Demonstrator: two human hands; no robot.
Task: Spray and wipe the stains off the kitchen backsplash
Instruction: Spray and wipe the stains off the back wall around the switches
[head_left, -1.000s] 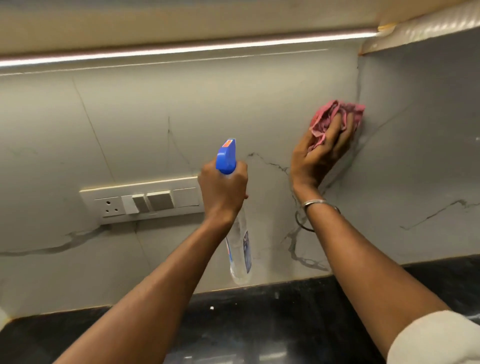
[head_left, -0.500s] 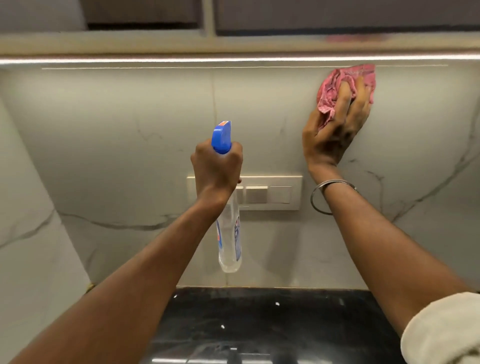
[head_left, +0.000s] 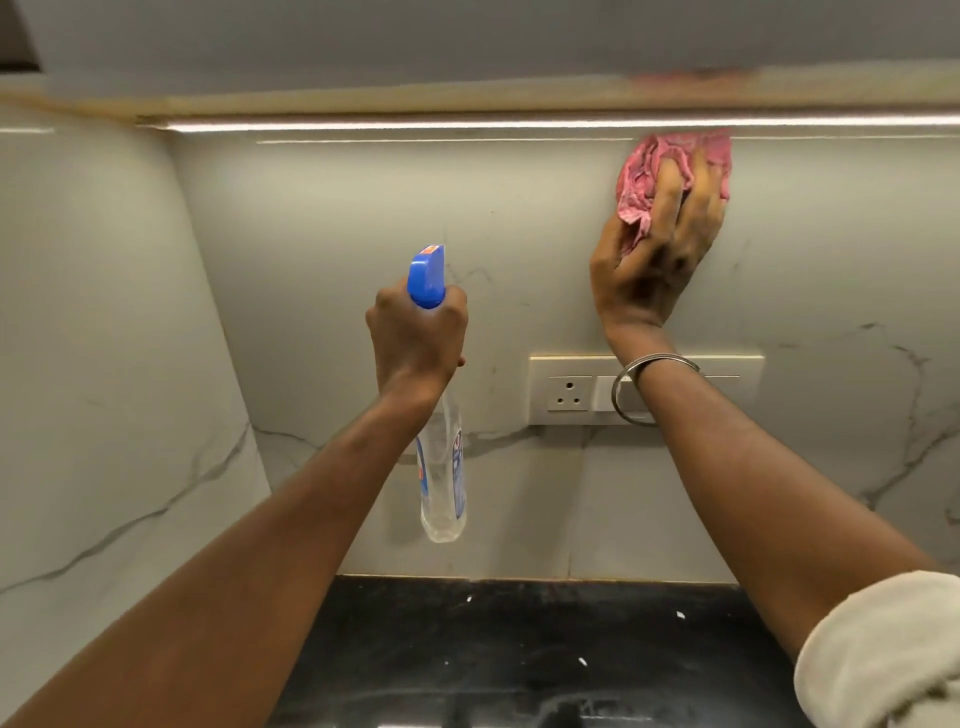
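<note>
High right on the backsplash (head_left: 337, 234), the right hand (head_left: 649, 260) presses the soft, light cloth (head_left: 644, 182) with spread fingers (head_left: 670, 182). The left hand (head_left: 415, 332) clamps the neck of the spray bottle (head_left: 441, 483), which is probably light and slippery.

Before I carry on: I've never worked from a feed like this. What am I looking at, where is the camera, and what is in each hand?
There is no machine here. These are a person's two bare arms, filmed by one wide-angle camera worn on the head, looking forward and down. The left hand grips a spray bottle by its neck, with the blue spray head above the fist and the clear body hanging below. The right hand presses a pink cloth against the pale, marble-look backsplash, just under the light strip. Below that wrist is a switch plate with a socket. The black countertop at the bottom carries a few small white specks.
</note>
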